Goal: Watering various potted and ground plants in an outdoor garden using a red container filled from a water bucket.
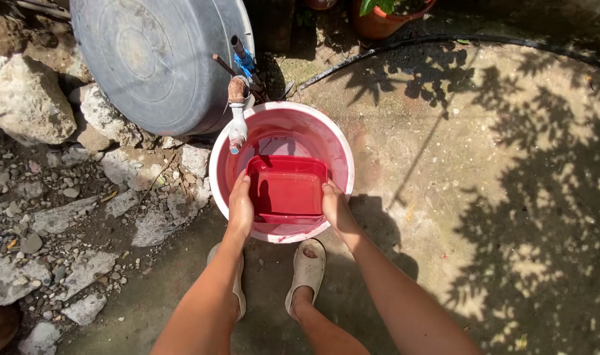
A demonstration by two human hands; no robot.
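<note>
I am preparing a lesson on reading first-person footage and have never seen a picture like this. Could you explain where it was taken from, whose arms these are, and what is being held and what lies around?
There is no machine here. One camera sits on a person's head and looks down, so the two bare arms are that person's own. The left hand and right hand grip opposite sides of a red rectangular tub, held inside a round pink bucket. The bucket stands on sunlit concrete ground under a tap fitted to a grey barrel. The person's pale sandals show below. Rocks lie to the left, a black hose and a plant pot at the top.
</note>
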